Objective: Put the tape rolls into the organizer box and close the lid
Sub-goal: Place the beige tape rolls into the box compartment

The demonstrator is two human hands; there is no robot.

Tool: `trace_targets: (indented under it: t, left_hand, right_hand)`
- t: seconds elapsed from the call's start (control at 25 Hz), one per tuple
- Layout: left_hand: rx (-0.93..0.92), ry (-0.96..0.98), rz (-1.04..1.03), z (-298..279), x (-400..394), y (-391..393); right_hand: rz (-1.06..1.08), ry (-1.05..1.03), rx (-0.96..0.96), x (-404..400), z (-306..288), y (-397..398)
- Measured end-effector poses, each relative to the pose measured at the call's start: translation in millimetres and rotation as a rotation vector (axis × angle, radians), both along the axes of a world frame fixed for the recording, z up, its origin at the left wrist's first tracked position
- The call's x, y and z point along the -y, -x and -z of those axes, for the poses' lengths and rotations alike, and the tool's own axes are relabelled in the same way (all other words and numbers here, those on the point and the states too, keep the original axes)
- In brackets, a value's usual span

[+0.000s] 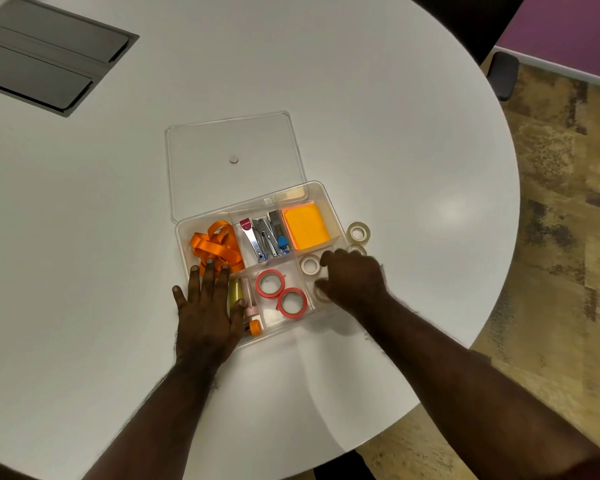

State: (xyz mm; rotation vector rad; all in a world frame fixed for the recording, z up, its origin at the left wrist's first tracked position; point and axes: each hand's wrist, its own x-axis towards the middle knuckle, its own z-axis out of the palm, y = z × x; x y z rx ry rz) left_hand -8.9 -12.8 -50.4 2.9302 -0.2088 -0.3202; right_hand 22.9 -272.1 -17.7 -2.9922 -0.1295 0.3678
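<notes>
The clear organizer box (321,188) sits mid-table, its lid (234,133) lying open and flat behind it. Two red tape rolls (270,283) (291,303) lie in the front middle compartment. A white tape roll (310,265) rests in the front right compartment. My right hand (352,280) hovers over that compartment, fingers curled around another pale tape roll (321,294), mostly hidden. On the table right of the box lies a clear tape roll (359,233); a second roll (359,250) peeks out behind my fingers. My left hand (205,306) lies flat on the box's front left corner.
Other compartments hold orange ribbon (215,244), staplers (264,237), orange sticky notes (305,226) and small bottles (246,299). A grey cable hatch (45,53) is set in the table at far left. The round table edge (492,306) curves close on the right.
</notes>
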Motion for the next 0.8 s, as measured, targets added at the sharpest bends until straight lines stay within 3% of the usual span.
trace_targets:
  t: [0.12,0.24,0.4,0.8]
  left_hand:
    - [0.010,0.005,0.004,0.4,0.2,-0.1]
    - [0.017,0.009,0.003,1.3,-0.7,0.1]
    - [0.020,0.020,-0.006,1.3,-0.6,-0.4]
    - [0.036,0.030,-0.007,2.5,0.1,0.9]
  right_hand:
    - [0.178,-0.135,0.121,34.2,-11.3,-20.2]
    - [0.343,-0.129,0.068,72.5,-7.7,-37.0]
    - [0.097,-0.059,-0.144,84.0,13.9,-26.7]
    - [0.002,0.092,-0.031,82.1,36.2,-20.4]
